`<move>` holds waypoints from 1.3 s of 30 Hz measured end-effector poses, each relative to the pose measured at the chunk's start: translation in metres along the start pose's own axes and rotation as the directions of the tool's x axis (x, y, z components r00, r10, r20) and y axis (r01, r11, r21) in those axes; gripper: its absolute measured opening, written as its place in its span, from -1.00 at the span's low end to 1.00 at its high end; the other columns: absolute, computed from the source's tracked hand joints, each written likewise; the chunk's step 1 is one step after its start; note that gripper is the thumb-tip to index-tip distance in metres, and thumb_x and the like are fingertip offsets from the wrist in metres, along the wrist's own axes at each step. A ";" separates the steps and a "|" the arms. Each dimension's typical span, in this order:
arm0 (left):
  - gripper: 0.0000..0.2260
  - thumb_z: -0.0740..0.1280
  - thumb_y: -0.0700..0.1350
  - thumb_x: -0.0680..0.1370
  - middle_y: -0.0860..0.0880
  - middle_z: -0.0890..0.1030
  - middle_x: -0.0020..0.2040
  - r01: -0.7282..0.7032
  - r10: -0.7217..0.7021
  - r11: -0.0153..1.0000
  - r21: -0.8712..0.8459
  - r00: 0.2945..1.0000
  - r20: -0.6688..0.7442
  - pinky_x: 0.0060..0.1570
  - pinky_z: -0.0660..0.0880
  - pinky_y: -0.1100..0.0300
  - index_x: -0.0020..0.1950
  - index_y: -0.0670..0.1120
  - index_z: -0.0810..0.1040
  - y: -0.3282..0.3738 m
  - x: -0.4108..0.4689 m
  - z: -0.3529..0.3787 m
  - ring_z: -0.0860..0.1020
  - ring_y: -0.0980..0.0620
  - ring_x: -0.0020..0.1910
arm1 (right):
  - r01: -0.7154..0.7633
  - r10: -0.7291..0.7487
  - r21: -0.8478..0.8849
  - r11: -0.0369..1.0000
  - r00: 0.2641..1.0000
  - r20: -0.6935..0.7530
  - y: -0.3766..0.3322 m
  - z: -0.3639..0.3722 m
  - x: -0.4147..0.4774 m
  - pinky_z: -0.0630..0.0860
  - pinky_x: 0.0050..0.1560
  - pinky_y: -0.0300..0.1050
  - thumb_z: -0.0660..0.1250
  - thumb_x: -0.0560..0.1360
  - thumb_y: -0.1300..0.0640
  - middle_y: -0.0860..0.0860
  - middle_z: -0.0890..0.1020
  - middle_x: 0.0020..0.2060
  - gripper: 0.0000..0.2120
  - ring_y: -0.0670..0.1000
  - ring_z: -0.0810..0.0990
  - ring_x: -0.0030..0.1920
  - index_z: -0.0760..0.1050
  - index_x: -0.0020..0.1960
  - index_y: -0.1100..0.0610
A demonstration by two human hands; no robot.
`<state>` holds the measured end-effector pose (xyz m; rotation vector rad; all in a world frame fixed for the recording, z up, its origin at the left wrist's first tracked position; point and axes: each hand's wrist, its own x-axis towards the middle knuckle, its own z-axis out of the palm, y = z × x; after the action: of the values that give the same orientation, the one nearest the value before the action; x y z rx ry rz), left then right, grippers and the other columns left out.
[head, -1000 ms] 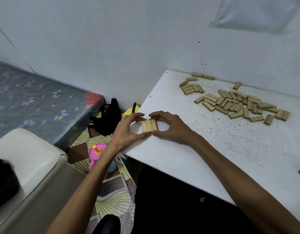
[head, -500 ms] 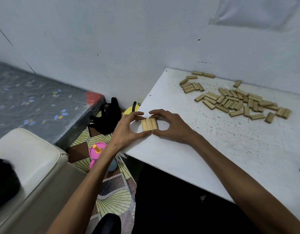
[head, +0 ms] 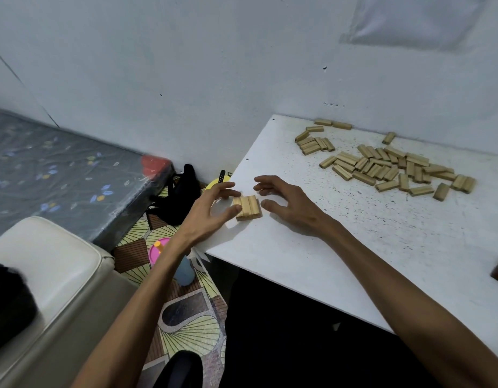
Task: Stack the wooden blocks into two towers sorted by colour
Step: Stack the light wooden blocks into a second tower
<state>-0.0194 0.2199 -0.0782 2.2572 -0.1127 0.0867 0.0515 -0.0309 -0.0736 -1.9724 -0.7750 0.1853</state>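
You have three pale wooden blocks [head: 247, 207] lying side by side near the left edge of the white speckled worktop [head: 354, 247]. Your left hand [head: 211, 212] and right hand [head: 294, 205] flank this row with fingers spread, gripping nothing. A loose pile of similar blocks [head: 382, 166] lies far right.

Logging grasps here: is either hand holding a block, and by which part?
Nothing is gripped. The right hand is open, clear of the three-block row; the left hand is open, its thumb at the row's left edge.

No readable text, label or number shows anywhere.
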 end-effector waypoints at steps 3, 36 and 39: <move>-0.42 0.27 0.33 0.52 0.32 0.59 0.26 -0.019 0.020 1.000 0.022 1.000 -0.018 0.34 0.41 0.03 0.46 0.07 0.48 0.007 0.002 -0.005 0.47 0.33 0.29 | -0.014 0.014 0.004 1.000 0.999 -0.039 -0.001 -0.005 -0.005 0.50 0.40 -0.05 0.39 0.62 0.11 -0.15 0.64 0.24 -0.58 -0.11 0.58 0.29 0.45 0.45 -0.03; -0.64 0.41 0.04 0.61 -0.01 0.60 0.38 -0.226 0.153 0.886 0.404 0.966 0.207 0.29 0.49 -0.02 0.39 0.00 0.58 0.126 0.153 0.119 0.53 -0.08 0.34 | -0.447 0.208 -0.610 0.654 0.882 -0.424 0.053 -0.128 -0.066 0.53 0.12 0.07 0.31 0.62 0.11 0.09 0.57 0.32 -0.62 0.15 0.40 0.40 0.48 0.42 0.11; -0.68 0.36 -0.02 0.63 -0.05 0.62 0.35 -0.197 0.124 0.870 0.452 0.975 0.186 0.27 0.52 -0.07 0.38 0.00 0.60 0.124 0.167 0.131 0.54 -0.13 0.34 | -0.491 0.219 -0.641 0.590 0.862 -0.458 0.062 -0.128 -0.060 0.55 0.06 0.11 0.30 0.60 0.21 0.14 0.60 0.25 -0.64 0.19 0.45 0.31 0.50 0.39 0.18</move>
<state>0.1364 0.0315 -0.0494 2.7370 -0.4013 0.0330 0.0871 -0.1810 -0.0709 -2.8498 -0.1856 -0.2893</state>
